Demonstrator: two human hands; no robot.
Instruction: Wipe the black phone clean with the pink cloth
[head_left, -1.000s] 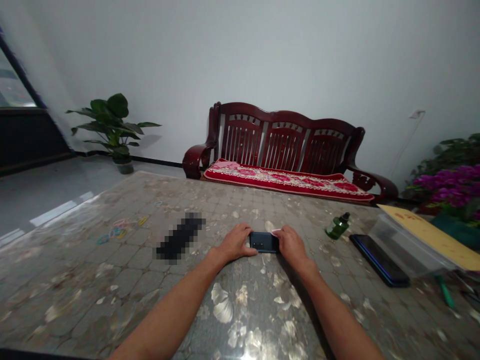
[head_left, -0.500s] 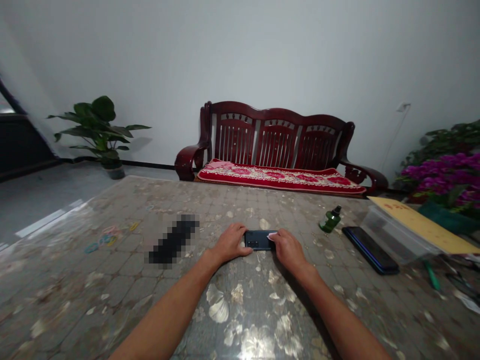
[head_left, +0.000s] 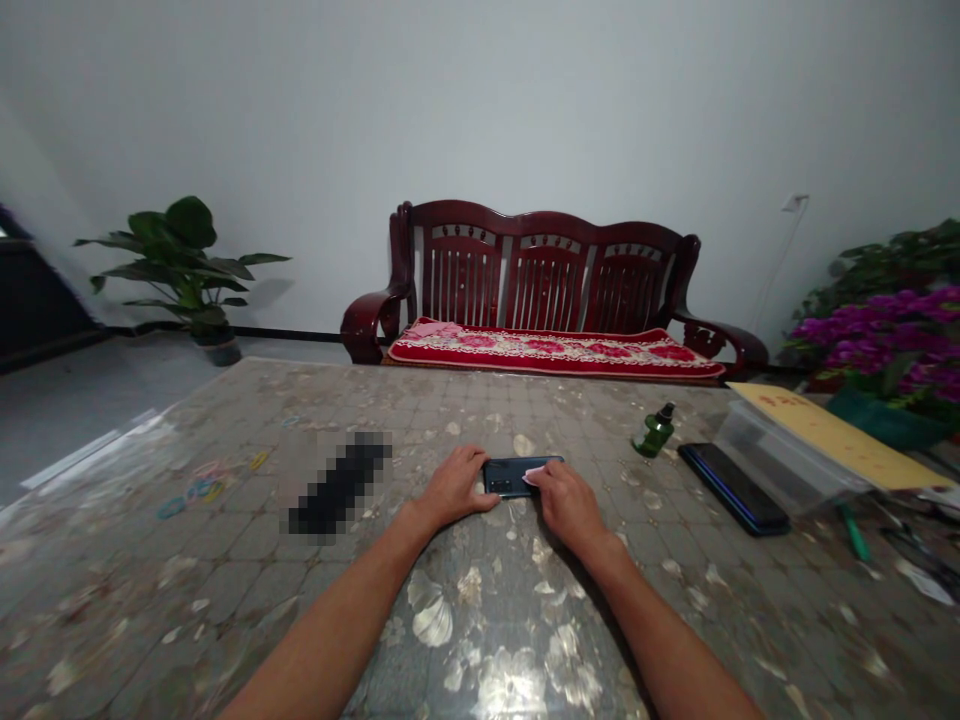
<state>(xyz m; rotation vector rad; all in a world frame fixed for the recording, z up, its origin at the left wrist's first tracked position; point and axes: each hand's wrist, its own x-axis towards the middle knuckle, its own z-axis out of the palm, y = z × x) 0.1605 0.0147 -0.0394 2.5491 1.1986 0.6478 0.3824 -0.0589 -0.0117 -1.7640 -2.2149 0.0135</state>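
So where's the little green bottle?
In the head view, the green bottle is on the table, right of centre, between the right hand and the dark phone beside the clear box.

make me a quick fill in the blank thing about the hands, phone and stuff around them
1. The ____ hand holds a small pale scrap against the smartphone.
2. The smartphone's camera module is at the end nearest the ____ hand.
3. The bottle with the black top is coloured ____.
4. The patterned mat on the wooden bench is mainly ____.

Missing words: right; left; green; red
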